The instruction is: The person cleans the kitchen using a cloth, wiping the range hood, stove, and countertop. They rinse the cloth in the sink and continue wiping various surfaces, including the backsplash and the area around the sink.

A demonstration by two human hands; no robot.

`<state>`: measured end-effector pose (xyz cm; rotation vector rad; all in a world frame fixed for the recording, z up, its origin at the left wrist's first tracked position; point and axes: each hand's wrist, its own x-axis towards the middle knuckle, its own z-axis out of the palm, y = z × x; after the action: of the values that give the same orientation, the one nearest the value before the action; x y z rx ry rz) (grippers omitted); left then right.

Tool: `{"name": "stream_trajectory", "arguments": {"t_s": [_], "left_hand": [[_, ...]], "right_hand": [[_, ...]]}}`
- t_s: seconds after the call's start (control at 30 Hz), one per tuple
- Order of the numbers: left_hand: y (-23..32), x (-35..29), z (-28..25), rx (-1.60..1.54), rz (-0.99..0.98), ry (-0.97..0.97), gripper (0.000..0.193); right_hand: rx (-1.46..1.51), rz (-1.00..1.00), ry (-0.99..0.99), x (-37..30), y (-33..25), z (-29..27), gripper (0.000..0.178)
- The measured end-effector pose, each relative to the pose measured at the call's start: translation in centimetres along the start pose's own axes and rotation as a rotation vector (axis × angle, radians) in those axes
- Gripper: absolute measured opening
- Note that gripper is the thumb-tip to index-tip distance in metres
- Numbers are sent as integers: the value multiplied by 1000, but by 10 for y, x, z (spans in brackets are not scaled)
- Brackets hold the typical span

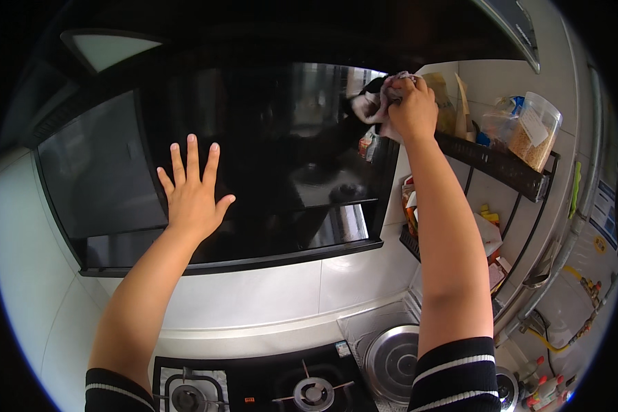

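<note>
A glossy black range hood panel (pixel 254 158) fills the middle of the view and mirrors parts of the room. My left hand (pixel 193 196) rests toward its left half, fingers spread, holding nothing. Up at the panel's top right corner, my right hand (pixel 413 110) is closed around a crumpled pale pinkish cloth (pixel 386 103). The cloth touches the panel there, and part of it is hidden behind my fingers. Its reflection shows in the dark surface beside it.
Below stands a black gas stove (pixel 268 384) with burners. A round metal lid (pixel 393 362) lies to its right. A black wall rack (pixel 491 163) on the right holds a clear jar of grain (pixel 533 134) and several packets. Pipes (pixel 563 257) run along the right wall.
</note>
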<state>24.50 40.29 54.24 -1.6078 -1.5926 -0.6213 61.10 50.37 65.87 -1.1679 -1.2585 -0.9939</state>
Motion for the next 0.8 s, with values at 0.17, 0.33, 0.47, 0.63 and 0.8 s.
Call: {"name": "stream_trajectory", "arguments": {"t_s": [0.17,0.33,0.47,0.63,0.8], "left_hand": [[-7,-3,2,27,-7,-25,93],[-11,-10,0,-12,28,-44,92],[-24,-33,1,-32,143,-119,82],[-77,-75,8,19,265,-253,78],[-137,-110,-1,10,166,-381,77]], "right_hand": [[-82,-31,-110,-63,-13,-5,27],[-97,1,-231,-182,-9,-5,23],[161,365,-673,-241,13,-4,26],[565,661,68,-195,10,14,38],[313,530,245,-166,-102,49,46]]}}
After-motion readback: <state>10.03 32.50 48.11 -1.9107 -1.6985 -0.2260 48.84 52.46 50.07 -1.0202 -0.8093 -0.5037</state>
